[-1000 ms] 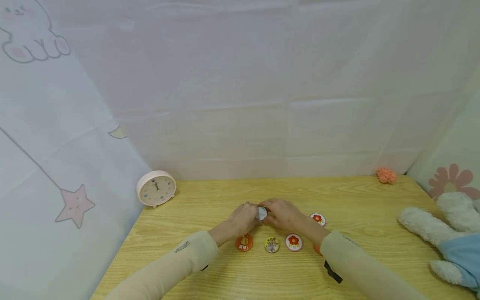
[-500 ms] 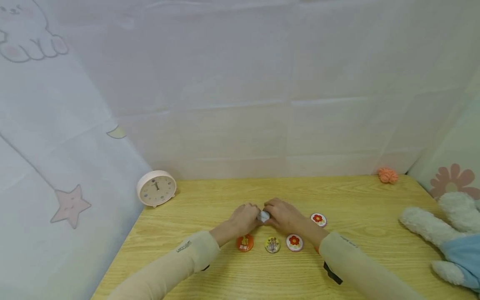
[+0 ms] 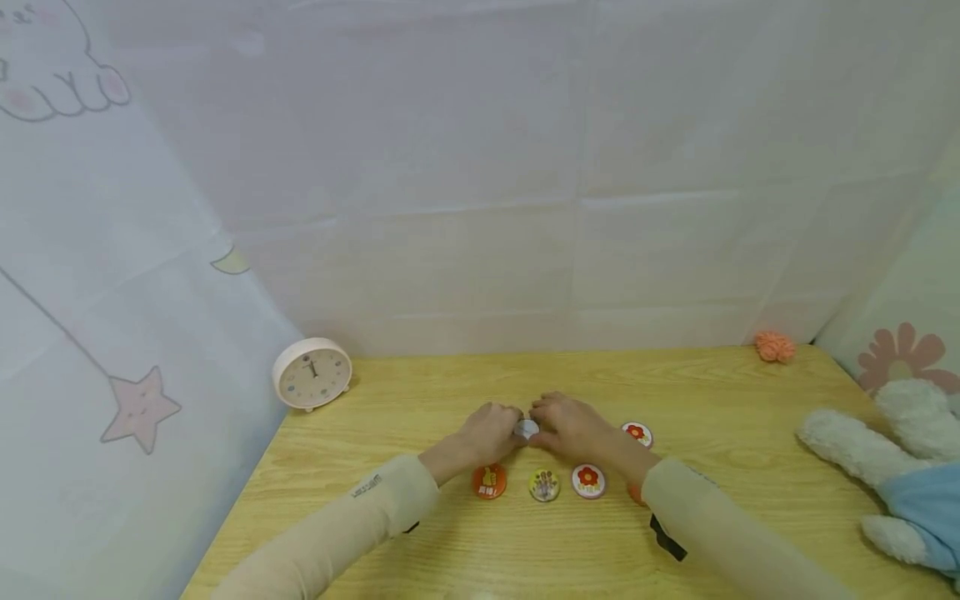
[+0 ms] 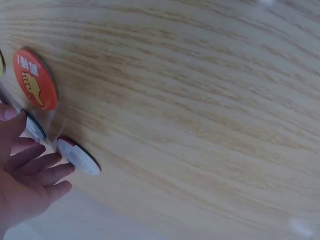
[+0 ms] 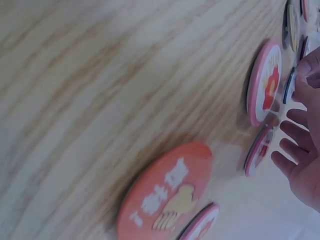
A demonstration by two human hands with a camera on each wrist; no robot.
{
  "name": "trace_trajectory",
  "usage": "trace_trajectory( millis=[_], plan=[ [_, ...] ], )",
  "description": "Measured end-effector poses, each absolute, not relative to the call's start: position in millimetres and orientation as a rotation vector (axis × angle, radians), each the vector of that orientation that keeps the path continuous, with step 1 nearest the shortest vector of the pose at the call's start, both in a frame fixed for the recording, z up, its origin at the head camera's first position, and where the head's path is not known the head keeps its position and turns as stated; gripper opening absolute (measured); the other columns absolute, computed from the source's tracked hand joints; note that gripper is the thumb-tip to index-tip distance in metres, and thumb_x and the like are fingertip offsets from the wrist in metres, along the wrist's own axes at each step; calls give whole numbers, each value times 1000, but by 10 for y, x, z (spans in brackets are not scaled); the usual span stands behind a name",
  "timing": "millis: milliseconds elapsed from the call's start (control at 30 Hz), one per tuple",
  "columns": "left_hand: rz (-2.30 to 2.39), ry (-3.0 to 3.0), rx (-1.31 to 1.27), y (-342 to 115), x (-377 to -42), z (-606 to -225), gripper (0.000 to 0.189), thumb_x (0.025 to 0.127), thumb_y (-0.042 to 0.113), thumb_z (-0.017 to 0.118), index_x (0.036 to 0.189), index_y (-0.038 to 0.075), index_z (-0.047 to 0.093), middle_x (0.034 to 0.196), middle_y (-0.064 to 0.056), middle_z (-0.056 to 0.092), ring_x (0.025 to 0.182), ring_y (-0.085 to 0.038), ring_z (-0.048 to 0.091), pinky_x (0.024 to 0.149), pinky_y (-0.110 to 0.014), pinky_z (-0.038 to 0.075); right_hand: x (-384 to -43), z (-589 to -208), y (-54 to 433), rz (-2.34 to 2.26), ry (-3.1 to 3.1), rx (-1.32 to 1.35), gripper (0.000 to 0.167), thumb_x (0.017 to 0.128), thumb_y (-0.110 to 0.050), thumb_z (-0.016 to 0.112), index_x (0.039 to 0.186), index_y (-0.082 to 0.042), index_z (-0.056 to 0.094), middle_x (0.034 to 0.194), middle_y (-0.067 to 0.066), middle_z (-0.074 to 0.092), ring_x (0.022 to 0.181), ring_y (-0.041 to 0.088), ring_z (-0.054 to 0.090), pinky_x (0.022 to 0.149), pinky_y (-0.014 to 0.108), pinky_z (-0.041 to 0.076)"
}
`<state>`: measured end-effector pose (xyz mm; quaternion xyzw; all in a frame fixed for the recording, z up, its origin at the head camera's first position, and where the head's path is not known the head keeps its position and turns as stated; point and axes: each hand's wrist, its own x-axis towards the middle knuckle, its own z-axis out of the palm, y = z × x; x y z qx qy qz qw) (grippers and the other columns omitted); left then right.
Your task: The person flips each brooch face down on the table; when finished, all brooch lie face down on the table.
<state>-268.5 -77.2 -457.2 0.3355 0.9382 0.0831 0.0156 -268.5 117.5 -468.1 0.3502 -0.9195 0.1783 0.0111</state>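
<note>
In the head view my left hand (image 3: pixel 487 435) and right hand (image 3: pixel 573 429) meet over the middle of the table around a whitish round button badge (image 3: pixel 527 429). Left thumb and forefinger sit at the edges of this badge (image 4: pixel 33 126) in the left wrist view, the other fingers spread beside a white badge (image 4: pixel 79 156) with a red patch. From the right, my thumb and forefinger close on the badge's edge (image 5: pixel 289 85); the other fingers fan out near a pink-rimmed badge (image 5: pixel 259 150). My hands hide part of the held badge.
Nearer me lie an orange thumbs-up badge (image 3: pixel 489 482), a yellow badge (image 3: pixel 544 484) and a red-flower badge (image 3: pixel 588 481). Another flower badge (image 3: pixel 637 433) and an orange badge (image 5: pixel 167 195) are by my right forearm. A clock (image 3: pixel 312 374) and plush toy (image 3: pixel 918 492) stand aside.
The whitish badge has shifted slightly right between my hands, and more of its face shows. My right hand has moved a little to the right; the badges on the table stay put.
</note>
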Motion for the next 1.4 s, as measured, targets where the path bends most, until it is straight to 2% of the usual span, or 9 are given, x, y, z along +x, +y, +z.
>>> trace_trajectory(
  millis=[67,167,267,367,600,800,1033,1233,1400],
  plan=[
    [261,2909,1045,-758,-2695,-4553,29,92,29,70,105,3,67,92,-2,68,74,-10,61,68,-25,52,-2697,-4656,1258,603,-2866,1082,42,93,-30,67,121,2,64,129,21,59,127,43,47,101,53,42],
    [229,2918,1050,-715,-2690,-4528,44,94,33,66,122,0,61,116,-11,66,101,-23,65,87,-34,52,-2700,-4595,1396,623,-2877,1069,44,93,-29,68,122,4,63,124,20,62,127,44,46,100,53,43],
    [251,2905,1017,-632,-2665,-4480,63,95,38,63,139,-2,47,141,-21,49,127,-35,50,102,-43,44,-2684,-4539,1525,572,-2896,1062,45,92,-28,70,121,5,63,119,19,65,127,45,46,100,55,42],
    [281,2891,1009,-529,-2644,-4457,71,95,43,62,145,-1,39,147,-21,41,132,-36,44,105,-43,41,-2677,-4513,1626,484,-2895,1079,44,91,-28,70,119,5,64,115,17,68,125,45,48,100,56,42],
    [189,2907,1079,-306,-2625,-4521,65,98,41,56,145,-1,39,144,-16,48,128,-29,50,105,-44,41,-2655,-4525,1766,450,-2850,1130,35,90,-30,72,107,0,66,98,11,70,106,41,62,86,52,51],
    [103,2947,1172,-187,-2638,-4569,33,97,35,60,112,5,64,122,-13,62,115,-26,59,96,-45,48,-2618,-4569,1832,465,-2839,1119,26,86,-29,76,96,-7,65,78,1,63,92,33,66,72,43,53],
    [89,2941,1214,-138,-2641,-4643,27,95,39,63,93,12,68,91,1,58,87,-14,59,77,-33,53,-2598,-4639,1865,460,-2831,1104,30,85,-27,77,102,-4,68,92,8,70,106,41,63,85,52,51],
    [126,2923,1168,-101,-2648,-4706,32,93,43,64,100,12,68,102,-1,63,106,-21,61,89,-38,52,-2593,-4650,1864,481,-2850,1080,33,86,-25,76,109,-2,68,110,16,69,115,48,56,93,56,47],
    [133,2918,1136,-77,-2650,-4695,43,93,45,62,114,8,67,116,-6,63,124,-28,54,95,-37,50,-2579,-4667,1855,460,-2822,1090,37,88,-29,74,112,-1,67,111,14,68,111,40,59,90,52,50]
  ],
)
